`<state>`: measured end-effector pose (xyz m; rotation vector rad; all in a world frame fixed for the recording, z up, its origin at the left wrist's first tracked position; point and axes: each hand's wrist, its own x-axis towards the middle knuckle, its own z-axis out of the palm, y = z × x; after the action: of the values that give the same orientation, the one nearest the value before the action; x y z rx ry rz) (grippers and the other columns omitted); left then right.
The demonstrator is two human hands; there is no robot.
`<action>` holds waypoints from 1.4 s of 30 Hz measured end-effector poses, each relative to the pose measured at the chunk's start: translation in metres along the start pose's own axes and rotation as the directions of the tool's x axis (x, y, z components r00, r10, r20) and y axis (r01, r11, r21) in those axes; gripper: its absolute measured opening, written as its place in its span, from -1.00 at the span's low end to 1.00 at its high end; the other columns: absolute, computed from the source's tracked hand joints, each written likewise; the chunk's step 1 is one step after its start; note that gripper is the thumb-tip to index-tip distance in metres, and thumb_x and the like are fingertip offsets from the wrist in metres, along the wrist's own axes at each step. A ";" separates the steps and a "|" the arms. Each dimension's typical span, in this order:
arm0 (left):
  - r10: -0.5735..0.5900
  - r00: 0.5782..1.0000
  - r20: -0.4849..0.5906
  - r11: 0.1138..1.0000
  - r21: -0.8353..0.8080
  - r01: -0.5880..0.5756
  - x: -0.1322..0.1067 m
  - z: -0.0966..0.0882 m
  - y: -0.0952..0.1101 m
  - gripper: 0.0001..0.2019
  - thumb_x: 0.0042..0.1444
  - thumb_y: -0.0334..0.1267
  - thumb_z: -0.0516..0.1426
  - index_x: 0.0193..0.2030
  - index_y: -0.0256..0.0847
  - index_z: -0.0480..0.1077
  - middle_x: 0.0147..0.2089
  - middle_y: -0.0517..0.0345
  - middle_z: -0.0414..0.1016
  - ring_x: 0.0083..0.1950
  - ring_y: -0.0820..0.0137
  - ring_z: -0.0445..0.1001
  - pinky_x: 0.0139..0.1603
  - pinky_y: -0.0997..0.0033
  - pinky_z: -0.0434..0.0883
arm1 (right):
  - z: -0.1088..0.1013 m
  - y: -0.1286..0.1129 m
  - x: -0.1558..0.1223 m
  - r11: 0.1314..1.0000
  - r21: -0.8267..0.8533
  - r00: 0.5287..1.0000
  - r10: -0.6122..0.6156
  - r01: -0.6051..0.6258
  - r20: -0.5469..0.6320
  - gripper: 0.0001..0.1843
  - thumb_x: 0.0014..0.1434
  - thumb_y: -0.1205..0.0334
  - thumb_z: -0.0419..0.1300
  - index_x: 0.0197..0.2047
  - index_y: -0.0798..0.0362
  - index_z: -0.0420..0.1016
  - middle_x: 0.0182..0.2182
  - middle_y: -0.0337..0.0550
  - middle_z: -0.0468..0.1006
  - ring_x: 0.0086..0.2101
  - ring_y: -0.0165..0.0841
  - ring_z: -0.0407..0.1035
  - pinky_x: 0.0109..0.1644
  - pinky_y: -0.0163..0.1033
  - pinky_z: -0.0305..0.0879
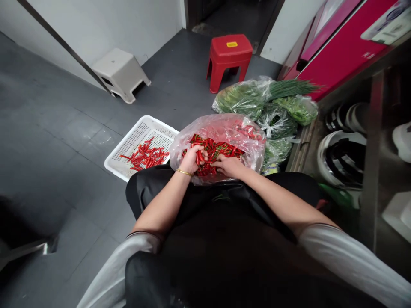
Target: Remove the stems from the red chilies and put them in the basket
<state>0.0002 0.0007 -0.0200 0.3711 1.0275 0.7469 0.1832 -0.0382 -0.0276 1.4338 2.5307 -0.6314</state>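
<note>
A clear plastic bag (216, 122) full of red chili peppers (224, 149) with green stems stands open against my knees. My left hand (192, 159), with a gold bangle at the wrist, is closed around several red chilies above the heap. Just to its right, my right hand (228, 166) reaches into the bag with bent fingers, its fingertips closed among the chilies; what they pinch is partly hidden. Left of the bag, a white perforated basket (111, 160) holds a small pile of loose red chilies (147, 156).
Bags of green vegetables (240, 99) and a bunch of thin green stalks (292, 87) lie beyond and right of the chili bag. A red stool (229, 49) and a white stool (114, 64) stand further back. At right, a metal shelf (372, 158) holds containers.
</note>
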 end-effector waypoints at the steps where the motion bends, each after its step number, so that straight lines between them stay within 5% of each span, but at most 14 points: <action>1: 0.005 1.000 -0.002 1.000 0.013 -0.005 0.000 0.000 0.001 -0.83 -0.05 -0.28 0.13 -0.55 -0.24 0.20 -0.62 0.16 0.36 -0.64 0.52 0.33 -0.75 0.60 0.01 | 0.007 0.000 0.004 0.998 -0.069 0.999 -0.008 0.011 0.049 -0.66 0.26 0.17 0.10 0.08 -0.15 0.50 0.02 -0.02 0.41 -0.23 -0.32 0.45 -0.25 -0.31 0.23; 4: 0.042 0.999 0.033 0.994 0.096 -0.045 -0.002 0.001 0.000 -0.88 -0.09 -0.29 0.15 -0.49 -0.26 0.28 -0.65 0.24 0.32 -0.68 0.55 0.27 -0.75 0.59 -0.03 | 0.015 0.002 0.012 0.997 -0.074 0.999 -0.012 0.015 0.048 -0.69 0.30 0.22 0.02 -0.01 -0.06 0.53 -0.06 0.03 0.46 -0.22 -0.28 0.43 -0.24 -0.28 0.22; 10: 0.146 0.975 0.166 0.816 0.538 -0.214 -0.010 0.015 -0.012 -0.79 -0.20 -0.37 0.31 -0.42 -0.27 0.37 -0.69 0.36 0.25 -0.72 0.64 0.14 -0.70 0.61 -0.01 | -0.019 0.010 0.001 0.887 0.463 0.945 0.152 0.000 -0.290 -0.80 0.29 0.19 0.04 -0.20 0.10 0.43 -0.38 -0.14 0.53 -0.35 -0.34 0.38 -0.22 -0.29 0.24; 15: 0.097 0.980 0.172 0.752 0.632 -0.185 -0.010 0.019 -0.019 -0.72 -0.08 -0.25 0.29 -0.60 -0.26 0.28 -0.75 0.28 0.22 -0.75 0.61 0.10 -0.72 0.55 -0.02 | -0.026 -0.005 -0.002 0.968 0.249 0.896 0.134 -0.027 -0.424 -0.79 0.30 0.22 -0.02 -0.24 0.11 0.39 -0.26 0.02 0.50 -0.24 -0.24 0.37 -0.14 -0.22 0.23; 20: 0.109 0.992 0.070 0.852 0.507 -0.130 -0.004 0.010 -0.014 -0.72 -0.08 -0.13 0.30 -0.54 -0.29 0.38 -0.74 0.26 0.22 -0.76 0.58 0.12 -0.75 0.53 -0.03 | -0.005 0.005 0.003 0.968 -0.005 0.934 0.241 -0.251 -0.265 -0.71 0.33 0.21 -0.04 -0.02 0.17 0.36 -0.07 0.15 0.44 -0.13 -0.16 0.38 -0.17 -0.20 0.25; 26: 0.188 0.982 0.003 0.944 0.274 -0.182 -0.001 0.001 0.002 -0.77 -0.21 -0.26 0.30 -0.54 -0.30 0.33 -0.56 0.14 0.42 -0.64 0.60 0.24 -0.73 0.59 0.01 | 0.001 0.025 -0.019 0.979 -0.160 0.983 0.143 -0.123 0.116 -0.66 0.21 0.15 0.17 0.03 0.07 0.41 -0.03 0.05 0.45 -0.15 -0.16 0.44 -0.20 -0.20 0.30; 32: 0.144 0.978 0.148 0.917 0.352 -0.188 -0.003 0.002 -0.003 -0.85 -0.20 -0.31 0.22 -0.43 -0.28 0.39 -0.54 0.12 0.48 -0.65 0.58 0.23 -0.72 0.58 0.00 | -0.015 0.036 -0.013 0.963 -0.065 0.965 0.259 -0.261 -0.039 -0.69 0.32 0.14 0.02 0.00 0.06 0.47 -0.07 0.01 0.49 -0.14 -0.24 0.46 -0.11 -0.24 0.30; 38: 0.274 0.952 0.138 0.796 0.522 -0.305 0.002 0.003 -0.012 -0.89 -0.13 -0.31 0.18 -0.55 -0.24 0.32 -0.73 0.35 0.17 -0.72 0.62 0.06 -0.68 0.55 -0.01 | -0.008 0.033 -0.014 0.959 -0.078 0.960 0.267 -0.274 -0.086 -0.66 0.35 0.13 -0.04 -0.10 0.08 0.52 -0.11 0.04 0.53 -0.15 -0.24 0.47 -0.11 -0.24 0.31; 42: 0.297 0.951 0.082 0.759 0.585 -0.287 0.005 0.009 -0.020 -0.90 -0.19 -0.37 0.18 -0.57 -0.25 0.31 -0.69 0.33 0.23 -0.65 0.60 0.14 -0.60 0.56 0.06 | -0.001 0.022 0.001 0.963 -0.138 0.973 0.231 -0.231 -0.022 -0.66 0.29 0.07 0.07 -0.09 0.14 0.52 -0.10 0.12 0.55 -0.18 -0.16 0.49 -0.22 -0.22 0.34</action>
<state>0.0173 -0.0088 -0.0306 1.0955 1.2246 0.6904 0.2014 -0.0272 -0.0332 1.6471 2.3105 -0.4023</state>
